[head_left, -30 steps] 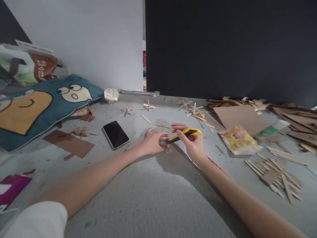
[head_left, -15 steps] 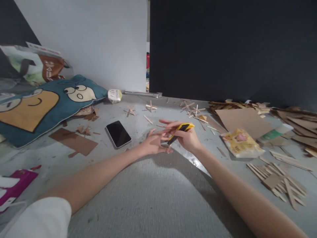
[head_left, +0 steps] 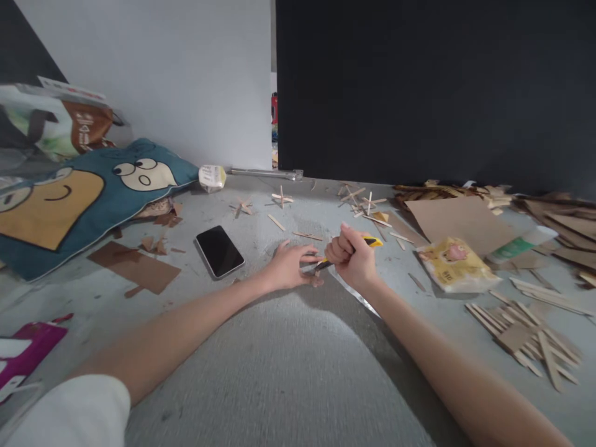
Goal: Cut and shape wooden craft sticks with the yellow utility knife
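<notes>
A yellow and black utility knife is held in my right hand, the fingers wrapped round its handle. Its blade end points down and left, between the fingertips of my left hand. That left hand rests on the grey table, with its fingers and thumb curled about something small that I cannot make out at the blade. Just beyond the two hands lies a thin wooden stick. Another loose stick is farther back, near a small standing assembly of crossed sticks.
A smartphone and brown cardboard lie to the left, below a blue cushion. To the right are a yellow packet, a green and white glue tube and a pile of sticks. Several crossed-stick pieces stand at the back.
My right hand has turned and closed into a fist round the knife, and shifted slightly right. The left hand stays almost in place. The whole view has moved slightly.
</notes>
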The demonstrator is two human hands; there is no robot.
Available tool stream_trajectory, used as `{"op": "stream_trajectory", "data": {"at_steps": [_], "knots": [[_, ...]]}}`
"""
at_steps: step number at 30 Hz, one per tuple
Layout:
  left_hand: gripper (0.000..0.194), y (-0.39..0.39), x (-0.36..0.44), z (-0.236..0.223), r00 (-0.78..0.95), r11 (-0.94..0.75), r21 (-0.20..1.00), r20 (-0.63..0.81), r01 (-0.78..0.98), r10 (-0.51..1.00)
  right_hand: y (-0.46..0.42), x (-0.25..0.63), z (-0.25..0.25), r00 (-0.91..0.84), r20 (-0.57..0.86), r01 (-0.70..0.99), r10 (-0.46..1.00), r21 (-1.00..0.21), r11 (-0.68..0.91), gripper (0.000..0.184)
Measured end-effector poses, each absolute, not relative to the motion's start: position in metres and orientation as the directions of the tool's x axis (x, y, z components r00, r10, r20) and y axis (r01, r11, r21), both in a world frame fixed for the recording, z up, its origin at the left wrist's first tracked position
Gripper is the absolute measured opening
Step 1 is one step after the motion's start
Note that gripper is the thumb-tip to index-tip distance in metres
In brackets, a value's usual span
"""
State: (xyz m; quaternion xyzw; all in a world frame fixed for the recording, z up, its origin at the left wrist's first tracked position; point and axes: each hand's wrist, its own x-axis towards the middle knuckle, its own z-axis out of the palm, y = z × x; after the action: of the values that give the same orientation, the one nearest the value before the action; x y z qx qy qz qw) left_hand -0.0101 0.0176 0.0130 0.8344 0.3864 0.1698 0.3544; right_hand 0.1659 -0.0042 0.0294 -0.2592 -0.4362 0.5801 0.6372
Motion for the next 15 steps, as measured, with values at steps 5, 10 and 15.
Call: {"op": "stream_trajectory", "data": {"at_steps": [5, 10, 15], "knots": [[0.072, 0.017, -0.009, 0.015, 0.607, -0.412, 0.714, -0.022, 0.566, 0.794, -0.003, 0.167, 0.02, 0.039, 0.23, -0.595, 0.972, -0.777, 0.208, 0.068], [0.07, 0.009, -0.005, 0.006, 0.545, -0.428, 0.667, 0.04, 0.609, 0.837, -0.004, 0.165, 0.021, 0.029, 0.223, -0.585, 0.974, -0.786, 0.197, 0.069], [0.062, 0.009, -0.004, 0.002, 0.523, -0.472, 0.621, 0.116, 0.625, 0.845, -0.005, 0.162, 0.023, 0.008, 0.26, -0.567, 0.966, -0.794, 0.219, 0.069]]}}
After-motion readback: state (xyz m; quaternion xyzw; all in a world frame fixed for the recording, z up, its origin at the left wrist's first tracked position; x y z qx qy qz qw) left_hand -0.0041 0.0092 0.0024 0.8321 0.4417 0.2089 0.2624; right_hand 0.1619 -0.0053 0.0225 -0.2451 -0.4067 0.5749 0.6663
